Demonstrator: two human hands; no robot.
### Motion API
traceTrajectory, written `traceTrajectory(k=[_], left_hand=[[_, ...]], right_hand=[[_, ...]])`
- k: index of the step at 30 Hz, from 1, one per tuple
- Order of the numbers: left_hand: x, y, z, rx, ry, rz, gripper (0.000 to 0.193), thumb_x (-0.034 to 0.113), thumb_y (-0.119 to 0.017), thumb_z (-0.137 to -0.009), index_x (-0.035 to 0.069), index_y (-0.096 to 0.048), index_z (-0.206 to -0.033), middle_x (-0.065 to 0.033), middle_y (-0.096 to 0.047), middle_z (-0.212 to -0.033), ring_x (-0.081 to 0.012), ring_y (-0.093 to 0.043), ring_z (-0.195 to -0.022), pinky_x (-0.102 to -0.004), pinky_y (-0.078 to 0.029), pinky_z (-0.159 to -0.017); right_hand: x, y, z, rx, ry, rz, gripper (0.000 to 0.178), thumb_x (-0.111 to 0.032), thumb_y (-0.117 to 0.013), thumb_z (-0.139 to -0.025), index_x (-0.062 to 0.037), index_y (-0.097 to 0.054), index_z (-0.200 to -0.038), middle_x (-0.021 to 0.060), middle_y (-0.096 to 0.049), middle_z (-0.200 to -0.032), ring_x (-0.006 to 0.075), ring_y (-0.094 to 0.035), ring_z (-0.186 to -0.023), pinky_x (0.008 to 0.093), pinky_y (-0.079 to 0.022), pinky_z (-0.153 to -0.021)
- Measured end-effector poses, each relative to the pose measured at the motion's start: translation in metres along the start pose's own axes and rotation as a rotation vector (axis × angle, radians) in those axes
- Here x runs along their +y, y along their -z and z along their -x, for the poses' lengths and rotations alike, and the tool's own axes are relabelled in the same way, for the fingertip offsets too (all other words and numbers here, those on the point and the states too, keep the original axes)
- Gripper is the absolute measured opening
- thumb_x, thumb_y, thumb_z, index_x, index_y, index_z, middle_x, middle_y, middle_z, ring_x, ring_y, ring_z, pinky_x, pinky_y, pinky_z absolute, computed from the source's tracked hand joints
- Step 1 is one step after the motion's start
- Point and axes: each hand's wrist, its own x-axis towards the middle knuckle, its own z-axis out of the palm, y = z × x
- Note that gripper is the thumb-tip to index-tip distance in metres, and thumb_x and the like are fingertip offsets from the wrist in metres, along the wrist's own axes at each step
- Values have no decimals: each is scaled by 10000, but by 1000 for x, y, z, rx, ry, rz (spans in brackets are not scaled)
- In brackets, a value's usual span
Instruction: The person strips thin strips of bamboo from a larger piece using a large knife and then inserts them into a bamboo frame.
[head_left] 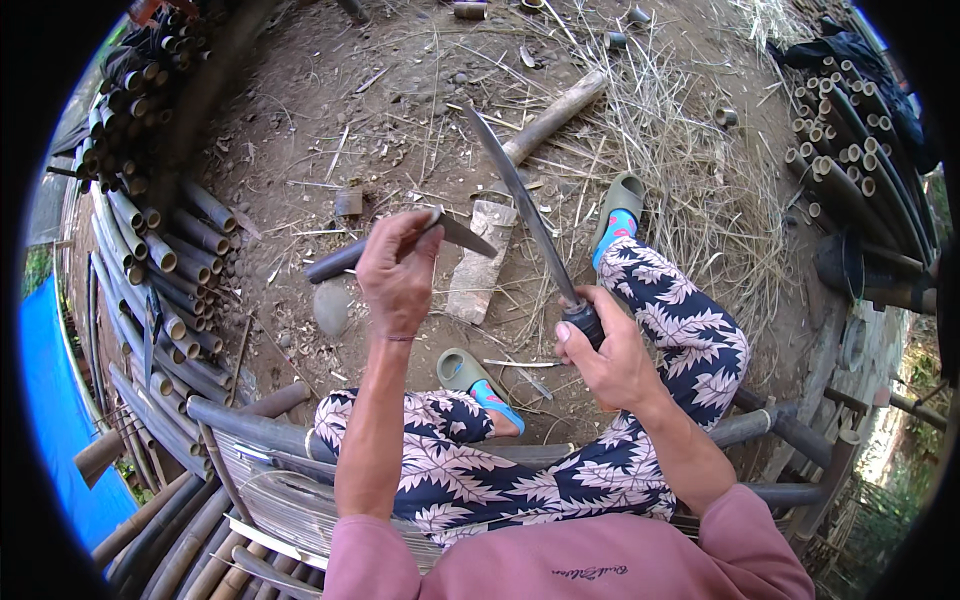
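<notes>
My left hand (396, 272) is closed around a dark bamboo piece (336, 261). One end sticks out to the left of the fist; a pointed, strip-like end (470, 239) juts out to the right, and how the two join is hidden by my fingers. My right hand (618, 352) grips the black handle of a machete (523, 196), its long blade slanting up and away to the left, apart from the bamboo. Beneath, between the hands, a pale, rough wooden block (482, 264) lies on the ground.
I sit on a bamboo bench (270, 428). Beyond the block lies a bamboo pole (556, 116); a rounded stone (331, 307) rests beside it. Cut bamboo tubes (165, 255) are stacked at left, with more bamboo (850, 165) at right. Dry straw (690, 130) covers the ground at far right.
</notes>
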Motion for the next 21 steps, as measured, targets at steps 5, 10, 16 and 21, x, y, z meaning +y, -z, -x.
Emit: traceTrajectory(k=[5,10,16,21], left_hand=[[-5,-12,24,-15,50,47,245,-22,-716,-821,12,-635,-1050,-70,-663,-1011,-140,-675,-899,-254,-554,-820],[4,-17,36,-29,-46,42,234,-46,-717,-793,16,-619,-996,-67,-651,-922,-154,-662,-872,-279,-540,-806],[0,-14,44,-42,-73,-64,245,-43,-719,-741,33,-638,-959,-93,-648,-845,-222,-664,-816,-305,-514,-733],[3,-17,48,-44,-63,-50,254,-47,-724,-731,36,-641,-956,-92,-650,-844,-228,-663,-800,-310,-513,-725]], right_hand=[[-27,-14,-5,-38,49,106,323,-246,-605,-934,32,-533,-1083,174,-612,-761,279,-632,-653,379,-495,-613],[-24,-31,-1,-15,194,272,326,-285,-593,-945,11,-525,-1061,235,-622,-830,426,-644,-730,470,-504,-611],[-14,-38,3,-12,213,388,341,-298,-597,-939,6,-513,-1067,247,-613,-864,457,-630,-731,509,-508,-611],[-13,-37,5,-24,200,391,340,-288,-597,-938,15,-513,-1066,248,-615,-875,455,-631,-729,513,-510,-610]])
